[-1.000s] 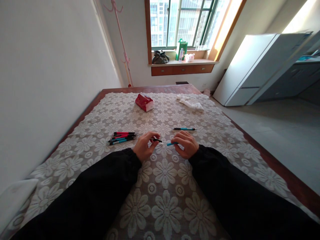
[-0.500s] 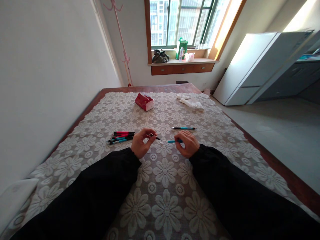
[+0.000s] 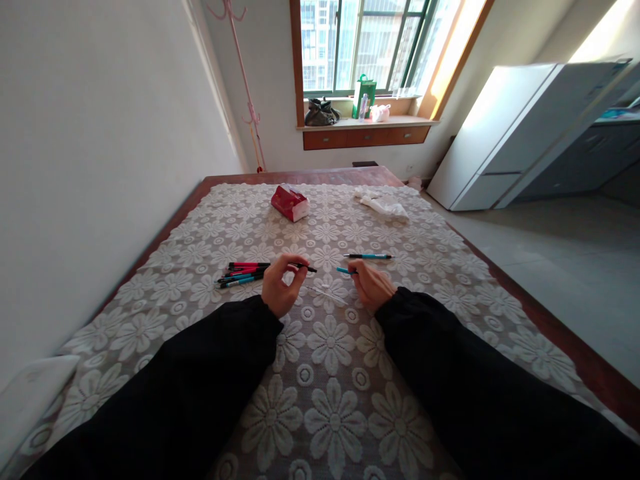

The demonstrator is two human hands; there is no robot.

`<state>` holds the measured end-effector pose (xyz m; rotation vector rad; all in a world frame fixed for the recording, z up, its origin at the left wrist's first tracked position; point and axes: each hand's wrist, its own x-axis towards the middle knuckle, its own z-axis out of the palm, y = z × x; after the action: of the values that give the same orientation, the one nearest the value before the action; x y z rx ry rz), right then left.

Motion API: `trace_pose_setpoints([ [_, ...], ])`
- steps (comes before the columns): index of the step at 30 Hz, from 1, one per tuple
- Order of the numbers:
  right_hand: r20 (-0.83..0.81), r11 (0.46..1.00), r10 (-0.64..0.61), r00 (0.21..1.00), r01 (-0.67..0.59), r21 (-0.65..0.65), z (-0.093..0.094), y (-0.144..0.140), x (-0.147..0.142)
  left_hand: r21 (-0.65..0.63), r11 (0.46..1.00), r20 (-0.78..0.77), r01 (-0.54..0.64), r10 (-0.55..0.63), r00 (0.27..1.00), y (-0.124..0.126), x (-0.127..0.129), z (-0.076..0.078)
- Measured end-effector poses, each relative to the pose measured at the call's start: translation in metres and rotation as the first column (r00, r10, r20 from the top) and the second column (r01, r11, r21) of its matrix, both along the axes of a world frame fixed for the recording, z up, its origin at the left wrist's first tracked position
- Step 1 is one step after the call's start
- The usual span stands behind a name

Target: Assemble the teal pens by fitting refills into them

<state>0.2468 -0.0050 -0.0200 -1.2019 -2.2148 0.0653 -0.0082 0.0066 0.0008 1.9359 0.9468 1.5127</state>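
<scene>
My left hand (image 3: 280, 288) pinches the black front piece of a pen (image 3: 303, 267), its tip pointing right. My right hand (image 3: 371, 285) grips the teal barrel of the same pen (image 3: 346, 271), its open end pointing left. The two pieces are apart, with a gap between them. A thin pale refill (image 3: 325, 294) lies on the lace tablecloth (image 3: 330, 347) between my hands. A whole teal pen (image 3: 368, 257) lies just beyond my right hand. A small pile of red, black and teal pens (image 3: 243, 273) lies left of my left hand.
A red tissue pack (image 3: 289, 203) and a crumpled white cloth (image 3: 381, 205) lie at the far end of the table. The wall runs close along the left side. A white cabinet (image 3: 505, 133) stands to the right, and a windowsill with bags is at the back.
The pen has been pulled apart: my left hand took the black front piece leftwards, my right hand lifted the teal barrel away, and the thin refill now lies on the cloth.
</scene>
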Motion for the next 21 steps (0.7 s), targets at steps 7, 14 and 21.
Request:
trace_pose_setpoints([
  [7,0.118,0.986,0.148,0.982,-0.155,0.056,0.004,0.000,0.000,-0.118,0.987,-0.300,0.111,-0.142,0.943,0.012,0.000,-0.011],
  [14,0.173,0.991,0.113,0.978,-0.123,0.048,0.005,-0.004,-0.001,-0.051,0.990,-0.473,0.128,-0.137,0.871,0.001,-0.001,0.000],
  [21,0.173,0.924,0.357,0.918,-0.375,0.082,0.011,-0.011,-0.005,0.013,0.985,-0.692,0.173,-0.116,0.712,-0.008,0.001,0.008],
])
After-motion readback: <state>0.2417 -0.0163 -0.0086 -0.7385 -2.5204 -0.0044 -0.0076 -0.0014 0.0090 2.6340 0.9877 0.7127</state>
